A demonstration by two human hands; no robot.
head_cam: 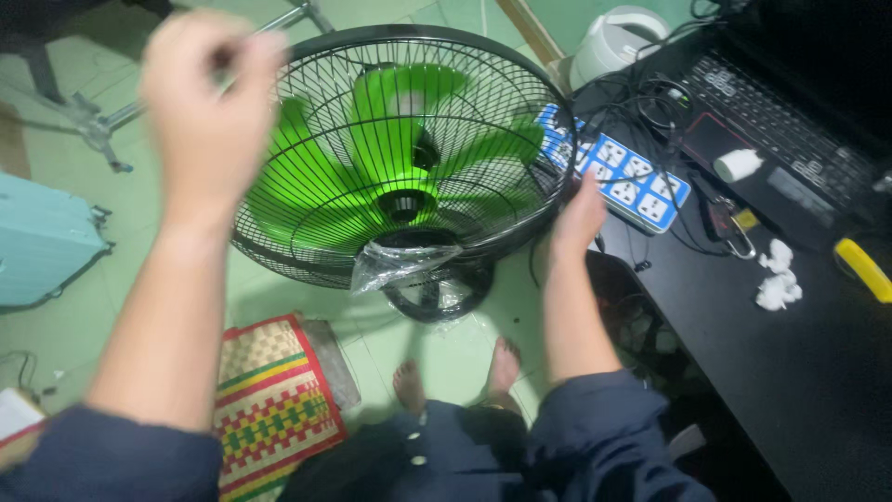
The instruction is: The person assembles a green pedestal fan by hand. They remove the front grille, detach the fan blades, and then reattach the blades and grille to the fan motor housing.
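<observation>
dark blue sleeves and a pair of bare feet (455, 376) on the pale green tiled floor (167, 242) sit closest to the lens, with a woven mat in red, yellow and green checks (274, 400) beside the left knee. just beyond them stands the round black wire-caged fan with bright green blades (404, 153), its face tipped up toward the person; a crumpled clear plastic wrap (400, 262) clings to the lower cage above the round black base (437, 293).

the right hand (578, 216) lies flat against the cage's right rim, fingers together and pressed on the wire, steadying rather than clasping. the left hand (209, 107) is raised at the upper left rim, blurred, its grip pinched shut around something thin and dark; what that is i cannot tell. so the fan lies straight ahead between both hands, the right one touching it, the left one just off its edge and higher.

to the right, a black bench (799, 372) carries a white and blue power strip with many sockets (618, 172), lying slantwise just beside the fan's rim, tangled black cables, an open black laptop (790, 102), white crumpled tissue pieces (774, 274) and a yellow handle (864, 270) at the edge. a white rounded appliance (618, 39) stands behind. at far left is a light blue suitcase (42, 242), and a metal stand's legs (93, 121) show behind the left hand.
</observation>
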